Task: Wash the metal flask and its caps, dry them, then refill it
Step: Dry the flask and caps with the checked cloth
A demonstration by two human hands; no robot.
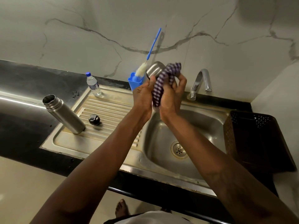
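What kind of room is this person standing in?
Probably a home kitchen: a steel sink set in a dark counter, a tap behind it, and a bottle brush in a blue holder.

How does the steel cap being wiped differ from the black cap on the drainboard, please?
The steel cap is bare shiny metal; the black cap is dark. The steel cap is held above the sink, partly in a checked cloth; the black cap lies untouched on the drainboard. Both are off the flask.

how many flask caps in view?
2: steel cup cap gripped in the left hand, checked cloth against it; black cap on the drainboard beside the flask.
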